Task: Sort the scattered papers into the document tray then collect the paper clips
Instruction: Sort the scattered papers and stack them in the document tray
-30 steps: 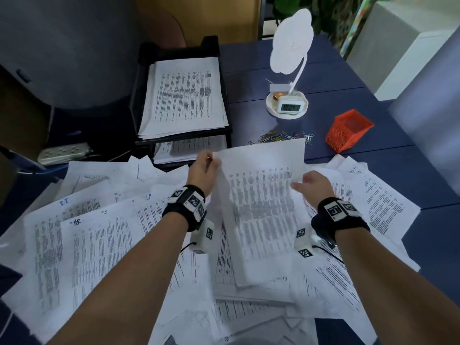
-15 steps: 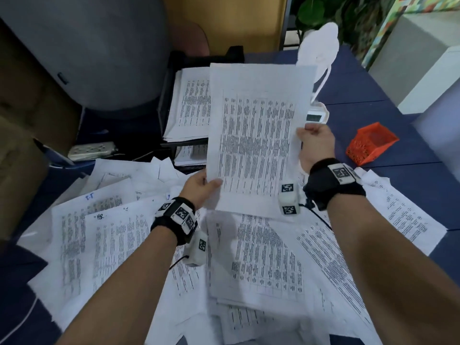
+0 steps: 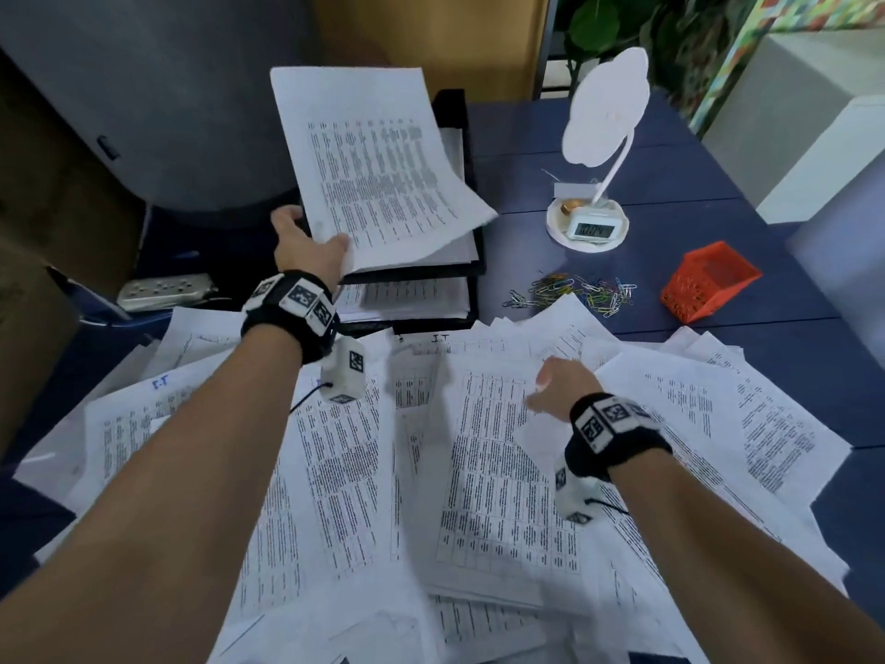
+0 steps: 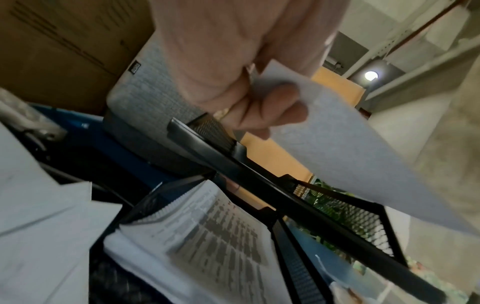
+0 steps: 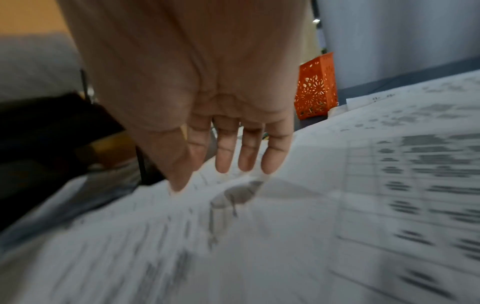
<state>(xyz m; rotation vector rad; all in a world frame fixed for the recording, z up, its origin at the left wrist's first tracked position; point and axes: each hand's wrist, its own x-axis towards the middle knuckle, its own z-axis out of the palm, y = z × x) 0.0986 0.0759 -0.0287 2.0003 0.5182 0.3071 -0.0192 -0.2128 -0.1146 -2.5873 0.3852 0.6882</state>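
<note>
My left hand point(image 3: 306, 244) point(image 4: 262, 102) pinches the near left corner of a printed sheet point(image 3: 378, 170) point(image 4: 350, 156) and holds it tilted above the black two-tier document tray point(image 3: 450, 112) point(image 4: 259, 168). Stacked papers point(image 3: 459, 242) lie in the top tier and more in the lower tier point(image 3: 412, 297) point(image 4: 202, 230). My right hand point(image 3: 555, 385) point(image 5: 233, 148) hovers, fingers straight, just over the scattered papers point(image 3: 498, 472) point(image 5: 337, 226) that cover the near table. A loose heap of coloured paper clips point(image 3: 574, 289) lies on the blue table beyond the papers.
An orange perforated basket point(image 3: 709, 280) point(image 5: 315, 86) stands right of the clips. A white cloud-shaped lamp with a clock base point(image 3: 589, 222) is behind them. A power strip point(image 3: 165, 289) lies left of the tray, beside a grey rounded seat point(image 3: 167, 103).
My right hand let go of the sheet and came down over the pile. My left hand carried the sheet up and left, over the tray.
</note>
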